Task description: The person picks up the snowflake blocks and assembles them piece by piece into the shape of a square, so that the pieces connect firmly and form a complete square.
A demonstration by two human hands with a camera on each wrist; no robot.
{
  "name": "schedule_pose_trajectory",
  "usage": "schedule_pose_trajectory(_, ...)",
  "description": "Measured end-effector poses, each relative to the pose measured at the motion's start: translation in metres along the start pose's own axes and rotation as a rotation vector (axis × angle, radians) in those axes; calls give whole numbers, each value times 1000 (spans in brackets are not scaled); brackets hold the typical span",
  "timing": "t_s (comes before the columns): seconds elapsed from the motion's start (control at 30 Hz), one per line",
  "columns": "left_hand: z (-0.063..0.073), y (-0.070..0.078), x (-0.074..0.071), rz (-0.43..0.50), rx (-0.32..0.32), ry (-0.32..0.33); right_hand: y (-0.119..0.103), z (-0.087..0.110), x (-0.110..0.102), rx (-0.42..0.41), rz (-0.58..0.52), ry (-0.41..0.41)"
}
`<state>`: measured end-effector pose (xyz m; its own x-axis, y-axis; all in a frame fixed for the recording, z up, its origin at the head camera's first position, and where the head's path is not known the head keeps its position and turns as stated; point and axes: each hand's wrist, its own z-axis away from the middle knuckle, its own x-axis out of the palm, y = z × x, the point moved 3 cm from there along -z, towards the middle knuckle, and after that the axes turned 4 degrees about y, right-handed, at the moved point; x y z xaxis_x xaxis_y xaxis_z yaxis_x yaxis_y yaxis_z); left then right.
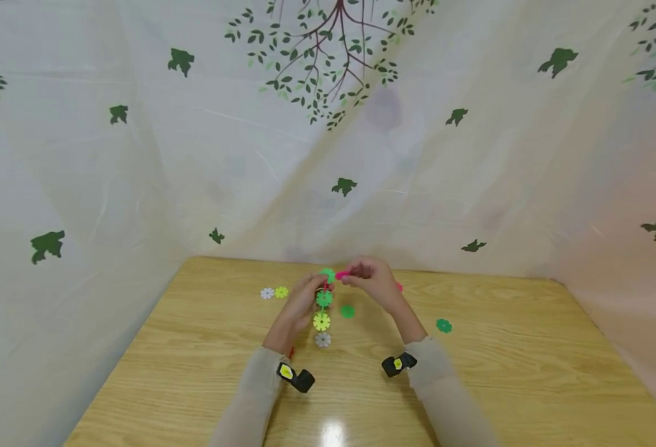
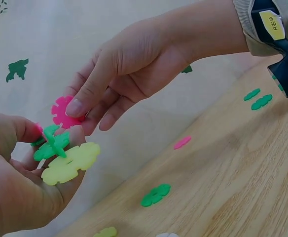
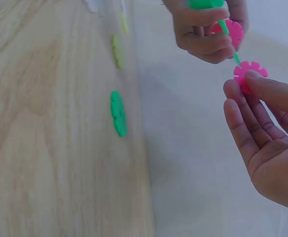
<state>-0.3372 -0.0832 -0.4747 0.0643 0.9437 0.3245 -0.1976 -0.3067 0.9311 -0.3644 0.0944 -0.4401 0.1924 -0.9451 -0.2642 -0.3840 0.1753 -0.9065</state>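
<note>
My left hand (image 1: 304,301) holds a chain of interlocking flower-shaped plastic discs. In the head view, the chain has a green disc (image 1: 324,298) and a yellow disc (image 1: 321,321). A white disc (image 1: 322,339) appears just below; whether it is joined on, I cannot tell. Between thumb and fingers, my right hand (image 1: 377,285) pinches a pink disc (image 2: 65,112). Seen from the right wrist, this pink disc (image 3: 250,75) meets the edge of a thin green disc (image 3: 237,59) at the chain's end. Another pink disc (image 3: 230,32) sits within the chain, partly covered by the left fingers.
Loose discs lie on the wooden table (image 1: 507,372): a green one (image 1: 347,311) below the hands, another green (image 1: 443,325) to the right, white (image 1: 267,293) and yellow (image 1: 281,292) at left. A pink disc (image 1: 399,287) lies behind the right wrist. A printed curtain (image 1: 283,186) hangs behind.
</note>
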Motion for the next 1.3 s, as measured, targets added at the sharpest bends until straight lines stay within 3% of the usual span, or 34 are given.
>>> schedule_pose_trajectory(0.37,0,7,5,16,10,27,-2,1,0,-41,-35,53)
schedule_pose_trajectory(0.67,2,0,13,66,26,-16,0,5,0,-68,-95,35)
schedule_pose_trajectory(0.97,4,-3,18,33,39,-64,2,7,-7,-57,-125,31)
schedule_pose_trajectory(1.3,7,3,15,-51,37,-49,2,7,-4,-30,-149,25)
